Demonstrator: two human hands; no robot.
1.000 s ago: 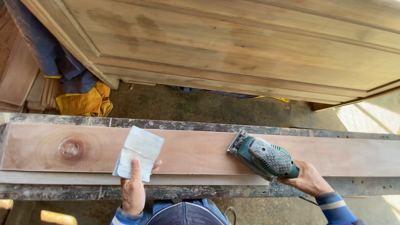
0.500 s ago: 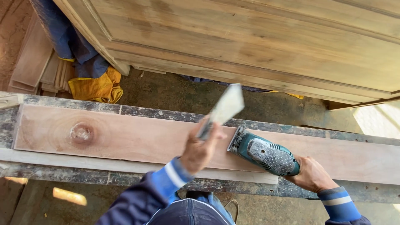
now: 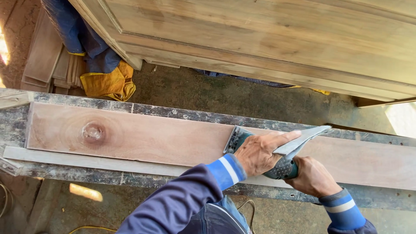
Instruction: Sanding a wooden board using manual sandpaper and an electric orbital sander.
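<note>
Now the left hand [image 3: 258, 152] reaches across the green sander [image 3: 284, 168], pinching a grey sheet of sandpaper [image 3: 303, 139] between thumb and fingers. Just right of it, the right hand [image 3: 313, 177] is wrapped round the sander's near end, on the long board [image 3: 143, 138] atop the workbench [image 3: 182, 113].

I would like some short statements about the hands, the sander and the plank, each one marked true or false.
1. The left hand holds a sheet of sandpaper. True.
2. The right hand is on the green sander. True.
3. The sander lies on the ground. False: it sits on the plank.
4. The plank has a round knot near its left end. True.
5. The sandpaper lies flat on the plank. False: it is lifted above the sander.
6. A red cloth lies behind the bench. False: the cloth is yellow.
</note>
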